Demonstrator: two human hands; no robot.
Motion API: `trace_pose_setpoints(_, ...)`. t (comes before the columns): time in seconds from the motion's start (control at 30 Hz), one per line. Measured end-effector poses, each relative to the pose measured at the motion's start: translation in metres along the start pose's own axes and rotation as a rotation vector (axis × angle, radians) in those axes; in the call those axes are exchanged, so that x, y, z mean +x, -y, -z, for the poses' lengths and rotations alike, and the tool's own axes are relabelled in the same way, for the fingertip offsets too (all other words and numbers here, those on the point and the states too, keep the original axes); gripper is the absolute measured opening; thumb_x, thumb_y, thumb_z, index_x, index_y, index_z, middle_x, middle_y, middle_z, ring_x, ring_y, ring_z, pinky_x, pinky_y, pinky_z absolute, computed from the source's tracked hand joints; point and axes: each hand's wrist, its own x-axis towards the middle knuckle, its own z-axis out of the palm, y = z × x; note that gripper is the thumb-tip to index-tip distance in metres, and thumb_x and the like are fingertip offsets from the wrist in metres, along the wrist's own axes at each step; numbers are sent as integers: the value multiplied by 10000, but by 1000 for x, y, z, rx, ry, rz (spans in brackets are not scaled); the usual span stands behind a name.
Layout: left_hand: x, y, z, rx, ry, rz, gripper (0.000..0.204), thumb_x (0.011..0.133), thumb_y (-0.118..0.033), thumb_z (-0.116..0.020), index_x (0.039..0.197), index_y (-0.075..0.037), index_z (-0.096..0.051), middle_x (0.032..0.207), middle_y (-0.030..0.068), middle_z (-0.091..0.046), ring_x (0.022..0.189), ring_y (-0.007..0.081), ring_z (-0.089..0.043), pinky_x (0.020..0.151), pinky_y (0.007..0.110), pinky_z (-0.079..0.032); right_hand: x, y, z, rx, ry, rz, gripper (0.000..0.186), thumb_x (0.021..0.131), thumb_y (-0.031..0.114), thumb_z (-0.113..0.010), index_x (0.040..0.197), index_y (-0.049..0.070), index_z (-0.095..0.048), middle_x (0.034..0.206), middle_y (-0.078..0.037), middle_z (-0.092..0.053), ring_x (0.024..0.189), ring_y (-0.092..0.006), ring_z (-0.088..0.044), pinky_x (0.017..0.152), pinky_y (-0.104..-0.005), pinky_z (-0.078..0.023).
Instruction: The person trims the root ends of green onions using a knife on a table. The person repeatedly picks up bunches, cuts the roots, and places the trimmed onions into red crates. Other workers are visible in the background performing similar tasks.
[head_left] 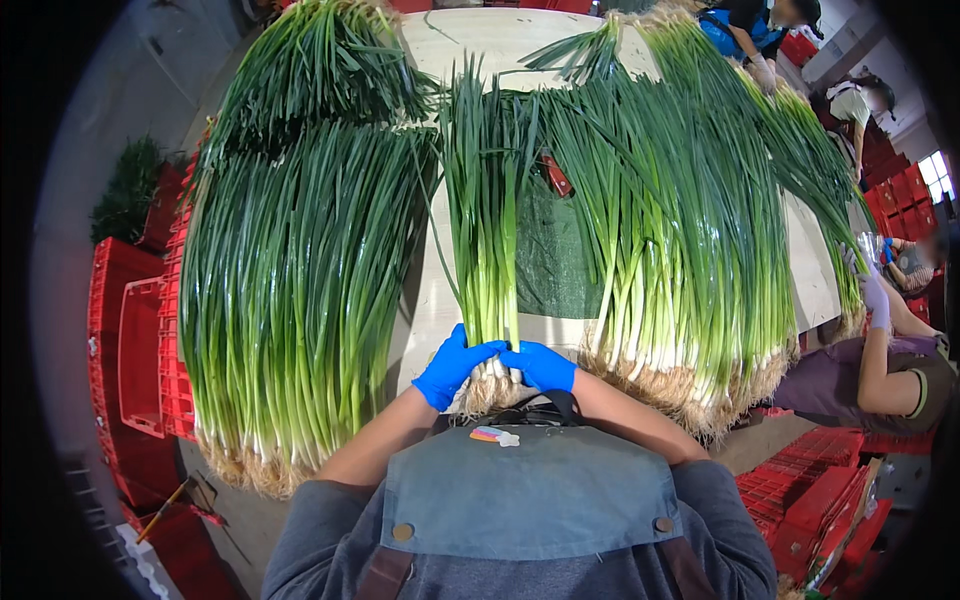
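Both hands wear blue gloves. My left hand (455,368) and my right hand (537,367) are closed around the white lower ends of a small bunch of green onions (485,240), with roots showing just below my fingers and long leaves stretching away from me. Beside the bunch, a dark green woven sheet (548,265) lies on the pale table (470,40), with a red tool (557,176) partly under the leaves. A large pile of green onions (290,280) lies to the left, another pile (680,270) to the right, roots toward me.
Red crates (135,350) stand left of the table, more red crates (810,500) at lower right. A co-worker in purple (840,385) handles onions along the right edge; other co-workers (845,115) work farther back. Further onion piles (315,70) cover the far table corners.
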Motion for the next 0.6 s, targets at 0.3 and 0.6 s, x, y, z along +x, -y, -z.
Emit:
trace_pose_setpoints(0.3, 1, 24, 29, -321, 119, 225, 351, 829, -147, -609, 1132, 20, -547, 984, 111, -628, 873, 191, -617, 777, 307, -504, 9, -37, 8, 633, 177, -288, 368, 879, 62, -443, 1246, 67, -469, 1079, -162, -588, 860, -273, -630, 729, -409, -547)
trace_pose_setpoints(0.6, -9, 34, 38, 243, -160, 25, 419, 813, -161, -619, 1170, 28, -507, 999, 111, -607, 907, 199, -578, 843, 310, -442, 12, -55, 18, 449, 205, -83, 531, 857, 81, -526, 1358, 62, -351, 1139, -107, -560, 899, -187, -597, 759, -313, -513)
